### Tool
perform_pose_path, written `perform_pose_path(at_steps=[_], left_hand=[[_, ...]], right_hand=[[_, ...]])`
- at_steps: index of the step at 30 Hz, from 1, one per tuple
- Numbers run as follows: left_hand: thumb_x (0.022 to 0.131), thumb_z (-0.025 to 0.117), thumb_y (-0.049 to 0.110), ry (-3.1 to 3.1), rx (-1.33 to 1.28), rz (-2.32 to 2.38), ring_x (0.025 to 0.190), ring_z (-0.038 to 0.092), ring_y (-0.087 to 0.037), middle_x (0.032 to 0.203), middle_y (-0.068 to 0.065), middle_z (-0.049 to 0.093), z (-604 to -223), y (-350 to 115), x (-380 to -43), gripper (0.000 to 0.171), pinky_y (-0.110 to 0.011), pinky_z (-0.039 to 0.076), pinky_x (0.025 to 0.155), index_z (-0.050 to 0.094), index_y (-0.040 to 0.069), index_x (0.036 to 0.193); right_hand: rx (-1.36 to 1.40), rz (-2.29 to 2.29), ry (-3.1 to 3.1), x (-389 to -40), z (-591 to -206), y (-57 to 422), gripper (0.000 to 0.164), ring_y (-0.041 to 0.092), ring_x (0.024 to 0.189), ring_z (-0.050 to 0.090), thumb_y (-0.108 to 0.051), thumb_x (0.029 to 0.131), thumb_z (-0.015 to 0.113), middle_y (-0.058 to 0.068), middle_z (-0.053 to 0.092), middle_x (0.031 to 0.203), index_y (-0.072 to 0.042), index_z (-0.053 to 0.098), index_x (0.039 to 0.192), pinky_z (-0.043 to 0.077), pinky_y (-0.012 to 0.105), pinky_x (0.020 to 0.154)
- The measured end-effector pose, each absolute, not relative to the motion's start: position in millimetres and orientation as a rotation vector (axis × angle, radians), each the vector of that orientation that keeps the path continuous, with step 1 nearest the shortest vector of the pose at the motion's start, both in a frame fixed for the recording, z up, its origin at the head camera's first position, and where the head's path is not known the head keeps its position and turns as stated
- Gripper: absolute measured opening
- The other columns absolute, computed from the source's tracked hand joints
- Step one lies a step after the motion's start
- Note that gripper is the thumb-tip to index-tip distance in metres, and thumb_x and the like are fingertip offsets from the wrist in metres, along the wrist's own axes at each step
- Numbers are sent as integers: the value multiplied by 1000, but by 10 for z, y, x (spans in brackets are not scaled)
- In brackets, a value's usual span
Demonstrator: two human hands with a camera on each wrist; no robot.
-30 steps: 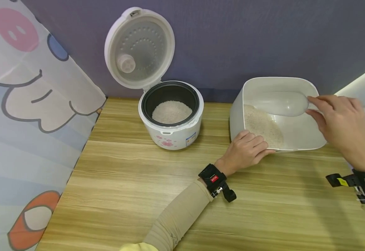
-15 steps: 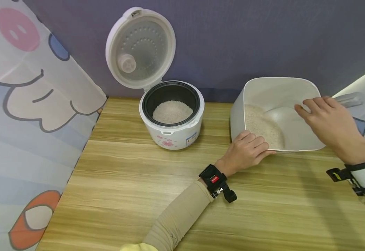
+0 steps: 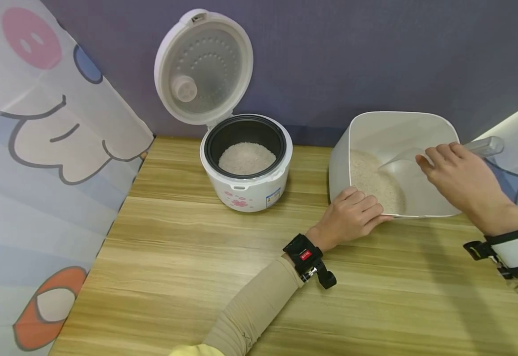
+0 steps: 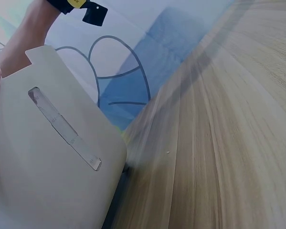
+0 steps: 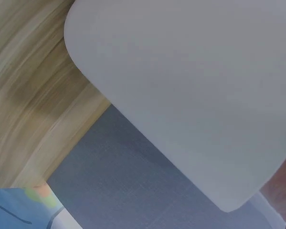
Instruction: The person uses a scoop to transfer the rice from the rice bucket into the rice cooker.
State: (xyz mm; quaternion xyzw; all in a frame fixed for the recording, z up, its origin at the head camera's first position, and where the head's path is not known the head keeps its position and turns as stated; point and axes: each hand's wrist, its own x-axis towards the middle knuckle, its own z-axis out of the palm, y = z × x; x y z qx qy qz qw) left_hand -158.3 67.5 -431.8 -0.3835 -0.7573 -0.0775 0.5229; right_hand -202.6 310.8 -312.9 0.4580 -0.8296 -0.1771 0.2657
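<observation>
My left hand (image 3: 352,212) grips the near left rim of a white rice bin (image 3: 340,163), fingers over the edge. Pale rice (image 3: 376,183) lies gathered toward the bin's left side. Over the bin's right side, my right hand (image 3: 461,180) holds a clear scoop (image 3: 486,147) by its handle, which sticks up past the knuckles. The scoop's bowl points left and down, its tip at the rice; my fingers hide part of it. In the left wrist view the bin wall (image 4: 52,176) shows a narrow clear window (image 4: 64,126). The right wrist view shows mostly bin wall (image 5: 181,95).
A white rice cooker (image 3: 228,190) stands left of the bin, its lid (image 3: 214,69) raised. White rice (image 3: 246,158) lies in its dark inner pot (image 3: 221,131). Both stand on a wooden table (image 3: 174,277) against a dark wall. One grain (image 4: 168,152) lies on the table.
My right hand has moved left over the bin and turned palm down, tipping the scoop from lying flat to pointing down at the rice. The left hand keeps its grip.
</observation>
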Motion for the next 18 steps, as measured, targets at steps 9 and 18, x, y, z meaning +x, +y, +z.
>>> perform_pose_path(at_steps=[9, 18], left_hand=[[106, 51, 50, -1856, -910, -209, 74, 52, -6, 80, 15, 60, -4308, 688, -1578, 33, -26, 41, 88, 67, 29, 87], [108, 48, 49, -1880, -893, -199, 76, 53, -6, 81, 15, 60, -4253, 673, -1574, 36, -26, 41, 87, 66, 27, 85]], right_hand=[[1302, -545, -2178, -1934, -3119, 3032, 19, 38, 68, 49, 7, 88, 42, 21, 46, 72, 16, 59, 85, 41, 47, 68], [1254, -617, -2349, -1805, -3065, 2942, 7, 40, 68, 53, 12, 74, 65, 17, 49, 68, 8, 60, 74, 42, 48, 67]])
